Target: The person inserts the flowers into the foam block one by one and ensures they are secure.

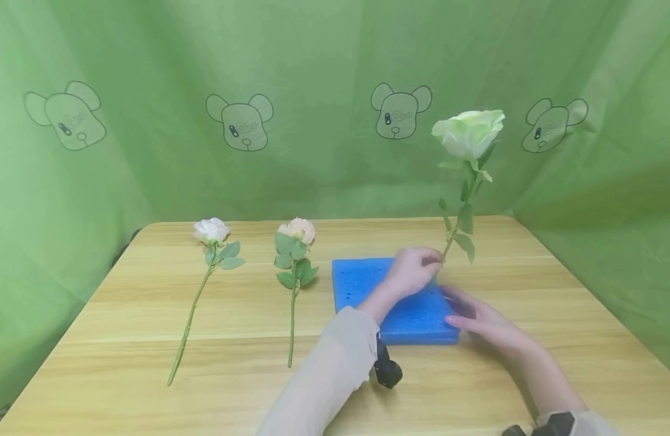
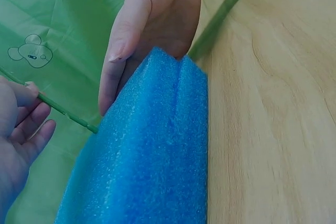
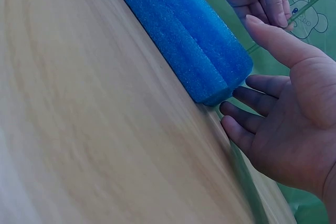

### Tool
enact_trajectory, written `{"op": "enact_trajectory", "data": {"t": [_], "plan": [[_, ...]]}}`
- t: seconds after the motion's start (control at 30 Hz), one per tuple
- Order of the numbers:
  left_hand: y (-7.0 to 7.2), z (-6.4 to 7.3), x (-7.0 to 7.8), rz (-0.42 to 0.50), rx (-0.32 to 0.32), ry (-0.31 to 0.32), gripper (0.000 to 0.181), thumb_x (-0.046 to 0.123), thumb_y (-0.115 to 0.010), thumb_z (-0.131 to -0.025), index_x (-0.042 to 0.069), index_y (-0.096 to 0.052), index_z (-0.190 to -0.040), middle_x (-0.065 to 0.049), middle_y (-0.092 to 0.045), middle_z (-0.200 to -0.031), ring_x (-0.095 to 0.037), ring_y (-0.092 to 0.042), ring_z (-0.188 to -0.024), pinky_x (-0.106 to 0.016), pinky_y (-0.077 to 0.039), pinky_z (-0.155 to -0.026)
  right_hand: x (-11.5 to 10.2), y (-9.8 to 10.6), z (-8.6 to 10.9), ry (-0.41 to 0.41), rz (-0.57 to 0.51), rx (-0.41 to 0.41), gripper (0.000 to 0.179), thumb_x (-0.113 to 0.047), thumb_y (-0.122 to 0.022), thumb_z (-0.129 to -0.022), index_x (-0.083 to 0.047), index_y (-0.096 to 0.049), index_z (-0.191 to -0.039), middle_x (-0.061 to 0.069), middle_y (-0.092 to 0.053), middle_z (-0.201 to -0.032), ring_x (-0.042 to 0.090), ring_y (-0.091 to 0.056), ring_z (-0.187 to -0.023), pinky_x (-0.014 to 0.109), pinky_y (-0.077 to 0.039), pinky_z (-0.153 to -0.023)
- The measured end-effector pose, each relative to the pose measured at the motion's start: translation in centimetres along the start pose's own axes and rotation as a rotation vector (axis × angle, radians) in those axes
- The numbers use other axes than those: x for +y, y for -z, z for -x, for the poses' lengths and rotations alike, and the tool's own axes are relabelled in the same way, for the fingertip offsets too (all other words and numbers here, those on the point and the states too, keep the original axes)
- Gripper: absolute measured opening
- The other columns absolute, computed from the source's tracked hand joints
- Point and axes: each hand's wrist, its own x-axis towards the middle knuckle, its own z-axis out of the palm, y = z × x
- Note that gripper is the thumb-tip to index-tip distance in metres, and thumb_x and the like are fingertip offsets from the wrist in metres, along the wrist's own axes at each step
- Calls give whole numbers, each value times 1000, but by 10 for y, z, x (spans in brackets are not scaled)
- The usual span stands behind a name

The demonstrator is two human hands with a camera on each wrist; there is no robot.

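My left hand (image 1: pixel 414 272) pinches the lower stem of a pale green-white rose (image 1: pixel 468 134), which stands nearly upright with its bloom leaning right. In the left wrist view the stem (image 2: pixel 68 114) meets the upper face of a blue foam block (image 2: pixel 142 145); how deep it goes cannot be told. My right hand (image 1: pixel 484 318) is at the block's right side, thumb by the front corner. From the right wrist view, the right fingers (image 3: pixel 257 100) are spread and loosely bent near the block's end, gripping nothing. Small holes dot the block's top in the head view.
A white rose (image 1: pixel 211 231) and a peach rose (image 1: pixel 299 231) lie on the wooden table (image 1: pixel 248 315), left of the block. Green cloth (image 1: pixel 313 60) with bear drawings hangs around. A green strip (image 3: pixel 247 182) runs past the block's end; its kind is unclear.
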Motion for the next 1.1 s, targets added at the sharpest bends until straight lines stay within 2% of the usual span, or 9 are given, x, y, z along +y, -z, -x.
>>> {"op": "enact_trajectory", "data": {"t": [0.23,0.4,0.53,0.77,0.97,1.1], "plan": [[-2,0,1,25,29,37,23,19,-64,-88,12,-68,-109,2,-67,-108,-9,-59,-103,-19,-46,-88,1,0,0,-3,1,8,67,-15,-55,-93,3,-17,-145,24,-17,-149,45,-11,-135,66,-7,-103],[-5,1,3,56,64,87,23,28,-66,-86,15,-69,-105,6,-68,-103,-7,-61,-94,-20,-48,-82,2,0,1,4,14,-1,66,-15,-55,-93,4,-17,-145,25,-16,-149,46,-11,-134,67,-7,-102],[-6,1,4,82,77,98,22,29,-66,-86,16,-70,-103,6,-68,-101,-4,-61,-86,-19,-49,-76,2,-1,1,2,13,-3,66,-15,-54,-93,3,-17,-145,25,-16,-149,45,-11,-134,67,-7,-102],[-6,1,5,113,70,119,23,27,-65,-87,15,-70,-106,5,-69,-99,-4,-54,-54,-17,-47,-51,0,-1,0,-15,6,-3,67,-17,-55,-93,1,-17,-145,23,-16,-150,44,-12,-135,67,-8,-102],[-4,2,8,99,70,130,22,26,-65,-87,17,-70,-107,5,-68,-101,-5,-47,-44,-19,-42,-39,1,0,0,-6,15,0,66,-16,-55,-93,2,-17,-145,24,-17,-149,45,-13,-134,66,-9,-103],[-5,2,8,86,76,129,23,26,-65,-87,17,-69,-108,4,-67,-108,-4,-46,-44,-19,-42,-39,1,1,0,-14,14,6,66,-17,-55,-93,1,-18,-145,23,-17,-149,44,-13,-135,65,-8,-103]]}}
